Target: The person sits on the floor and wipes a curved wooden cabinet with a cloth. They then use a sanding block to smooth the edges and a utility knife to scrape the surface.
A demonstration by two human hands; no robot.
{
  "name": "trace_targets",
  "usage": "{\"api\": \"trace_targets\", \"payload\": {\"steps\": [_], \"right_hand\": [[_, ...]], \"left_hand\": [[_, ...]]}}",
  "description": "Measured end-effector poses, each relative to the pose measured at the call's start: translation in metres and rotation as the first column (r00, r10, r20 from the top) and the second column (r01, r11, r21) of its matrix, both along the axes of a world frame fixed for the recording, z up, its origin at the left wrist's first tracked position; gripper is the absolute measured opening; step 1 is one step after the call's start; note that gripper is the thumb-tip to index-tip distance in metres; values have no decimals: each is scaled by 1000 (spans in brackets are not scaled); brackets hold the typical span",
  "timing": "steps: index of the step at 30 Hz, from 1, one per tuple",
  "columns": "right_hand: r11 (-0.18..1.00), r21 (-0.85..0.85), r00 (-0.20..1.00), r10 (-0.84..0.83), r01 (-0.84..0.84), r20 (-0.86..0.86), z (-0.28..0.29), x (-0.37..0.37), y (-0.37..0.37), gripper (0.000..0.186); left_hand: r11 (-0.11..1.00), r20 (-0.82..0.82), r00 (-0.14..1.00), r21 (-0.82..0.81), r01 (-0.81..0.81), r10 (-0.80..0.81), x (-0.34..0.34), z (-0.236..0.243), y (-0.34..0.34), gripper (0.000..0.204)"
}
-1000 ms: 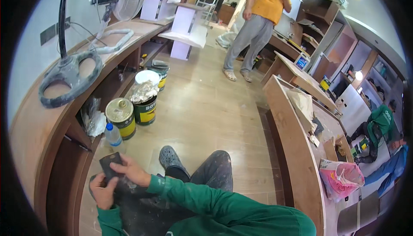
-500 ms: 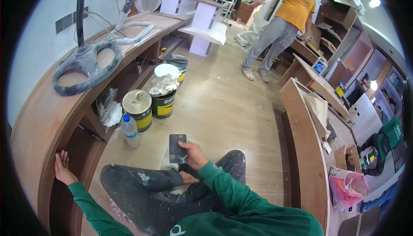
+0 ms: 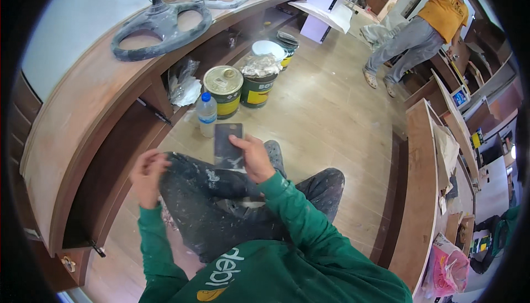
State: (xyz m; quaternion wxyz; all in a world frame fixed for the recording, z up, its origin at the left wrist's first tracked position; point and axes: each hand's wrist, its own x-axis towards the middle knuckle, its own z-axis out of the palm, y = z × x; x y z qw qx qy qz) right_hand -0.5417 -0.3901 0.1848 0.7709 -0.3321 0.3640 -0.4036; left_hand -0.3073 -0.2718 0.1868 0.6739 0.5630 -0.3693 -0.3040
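Note:
My right hand (image 3: 256, 160) grips a flat, dark rectangular block (image 3: 226, 149) by its right edge, thumb on top, above my crossed legs. White scuffs mark its face; I cannot make out its exact kind. My left hand (image 3: 147, 178) is raised beside my left knee, fingers loosely bent and apart, somewhat blurred, with nothing visible in it. To its left curves a low brown wooden cabinet (image 3: 72, 154) with open compartments, apart from the hand. Just beyond the block, a clear water bottle (image 3: 207, 118) with a blue cap stands on the floor.
Several paint cans, including a lidded one (image 3: 223, 85), stand by the cabinet. On its top rests a dusty stand base (image 3: 160, 32). A person in a yellow shirt (image 3: 441, 7) stands at the far right. Wooden furniture (image 3: 414, 181) and a pink plastic bag (image 3: 444, 264) are at right.
My left hand has come off the cabinet's edge and moved up and right toward my knee. The right hand still holds the block. The view has shifted, so the surroundings sit differently.

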Motion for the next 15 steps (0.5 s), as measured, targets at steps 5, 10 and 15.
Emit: {"api": "trace_targets", "payload": {"steps": [5,10,15], "right_hand": [[862,-470,966,83,-192,-244,27,29,27,38],[848,-530,885,-226,-27,-406,30,-112,20,30],[490,-539,338,-869,686,-360,-27,-321,91,27]], "left_hand": [[977,-51,976,-5,214,-214,-26,10,-6,18],[997,-15,996,-10,-82,82,86,4,25,20],[894,377,923,385,-230,75,154,-80,49,26]]}}
